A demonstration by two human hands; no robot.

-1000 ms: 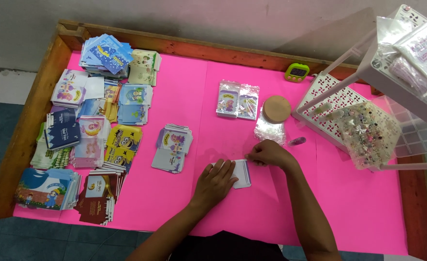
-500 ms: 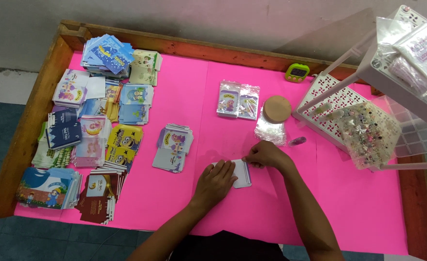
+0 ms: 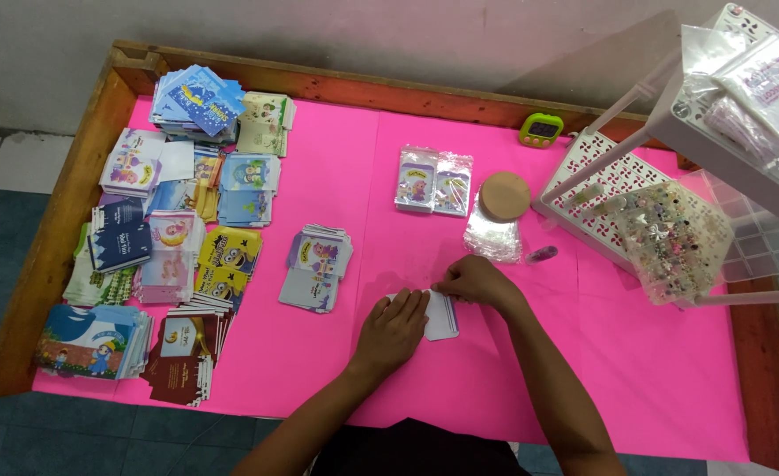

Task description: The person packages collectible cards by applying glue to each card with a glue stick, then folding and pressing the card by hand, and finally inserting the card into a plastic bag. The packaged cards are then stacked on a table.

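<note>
Bright, even light from above. Table (image 3: 654,388) pink strongly saturated, no glare. Rack (image 3: 742,97) throws a soft shadow on the wall behind it. Sharp focus throughout; slight wide-angle bowing at table edges.

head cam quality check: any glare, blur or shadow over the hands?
Head view: lighting even and soft, no hard glare on the pink table cover; left hand and right hand sharp, only faint shadows beside them on the white card; a broad grey shadow falls on the wall behind the white rack; the clear bags show slight sheen.
</note>
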